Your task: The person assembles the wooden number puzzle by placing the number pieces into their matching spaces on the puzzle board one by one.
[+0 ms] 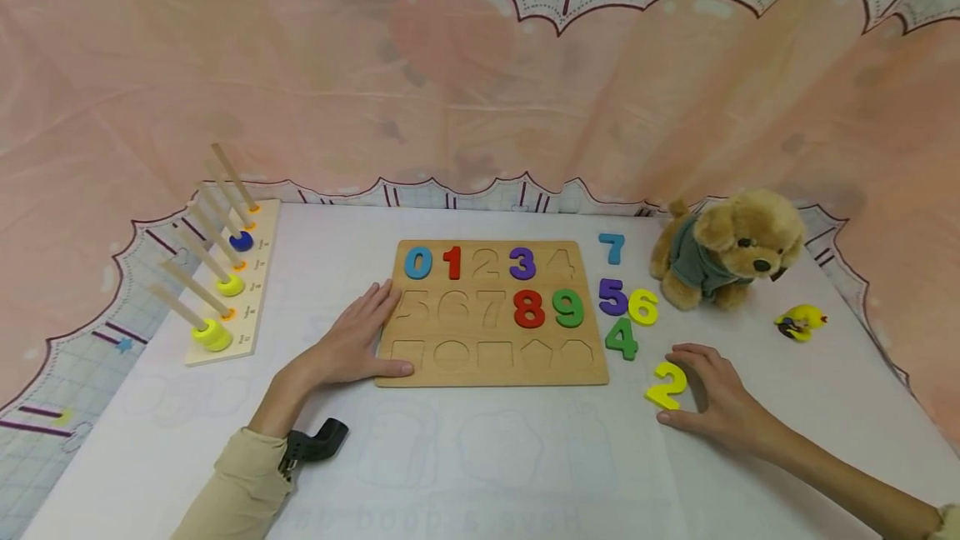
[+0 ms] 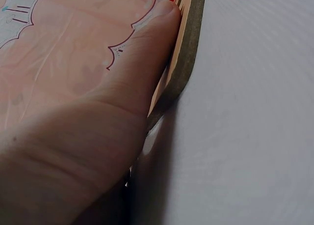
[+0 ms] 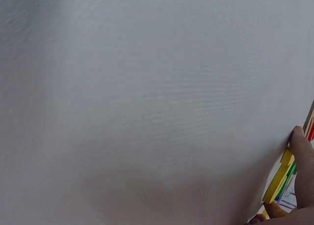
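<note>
My left hand [image 1: 348, 344] rests on the left edge of the wooden number board [image 1: 471, 333], thumb on its lower left corner and fingers extended along the side. The left wrist view shows that hand [image 2: 103, 117] against the board's edge [image 2: 189, 53]. To the right of the board, my right hand [image 1: 723, 402] pinches the yellow 2 [image 1: 663, 396] between thumb and fingers. In the right wrist view, thumb and fingertips of the hand [image 3: 304, 168] are at opposite ends of the yellow 2 [image 3: 278, 181]. Blue 0, red 1, purple 3, red 8 and green 9 sit on the board.
Blue 7 [image 1: 612, 247], purple 5 [image 1: 612, 298], yellow 6 [image 1: 642, 307] and green 4 [image 1: 622, 340] lie right of the board. Beyond them are a plush dog [image 1: 705, 261] and a yellow duck toy [image 1: 802, 322]. A pegged counting stand [image 1: 251, 290] is at the left.
</note>
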A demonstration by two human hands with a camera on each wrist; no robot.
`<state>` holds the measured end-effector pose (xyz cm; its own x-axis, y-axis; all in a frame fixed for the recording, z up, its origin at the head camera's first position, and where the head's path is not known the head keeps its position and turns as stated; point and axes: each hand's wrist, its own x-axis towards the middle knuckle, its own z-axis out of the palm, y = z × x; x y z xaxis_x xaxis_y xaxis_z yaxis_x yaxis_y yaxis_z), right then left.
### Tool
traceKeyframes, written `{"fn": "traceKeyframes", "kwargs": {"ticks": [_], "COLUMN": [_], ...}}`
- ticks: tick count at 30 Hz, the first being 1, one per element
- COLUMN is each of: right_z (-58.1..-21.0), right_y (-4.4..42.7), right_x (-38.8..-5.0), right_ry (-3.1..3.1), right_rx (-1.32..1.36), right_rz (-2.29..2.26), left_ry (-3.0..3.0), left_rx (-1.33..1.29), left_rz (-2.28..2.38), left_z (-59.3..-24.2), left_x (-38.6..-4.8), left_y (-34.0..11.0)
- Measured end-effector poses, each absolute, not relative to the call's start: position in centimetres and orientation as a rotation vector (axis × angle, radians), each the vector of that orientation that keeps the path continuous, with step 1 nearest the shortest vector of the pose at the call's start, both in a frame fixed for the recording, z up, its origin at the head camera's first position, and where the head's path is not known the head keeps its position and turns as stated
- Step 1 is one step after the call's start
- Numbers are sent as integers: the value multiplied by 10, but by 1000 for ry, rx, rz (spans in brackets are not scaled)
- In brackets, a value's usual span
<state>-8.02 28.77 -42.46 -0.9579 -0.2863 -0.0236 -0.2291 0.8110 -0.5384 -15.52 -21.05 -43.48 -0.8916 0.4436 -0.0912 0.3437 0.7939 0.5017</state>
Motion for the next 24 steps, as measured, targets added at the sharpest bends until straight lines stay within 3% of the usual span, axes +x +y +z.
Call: {"fn": "traceKeyframes", "kwargs": {"ticks": [24], "right_z": [-424], "right_y": [287], "right_x": [-81], "right_ry": [2886], "right_rx": [-384], "right_rz": [-829], "left_ry": [2768], "left_rx": [610], "left_rz": [734], "left_z": [-434], "left_x": [-155], "left_y": [-211]}}
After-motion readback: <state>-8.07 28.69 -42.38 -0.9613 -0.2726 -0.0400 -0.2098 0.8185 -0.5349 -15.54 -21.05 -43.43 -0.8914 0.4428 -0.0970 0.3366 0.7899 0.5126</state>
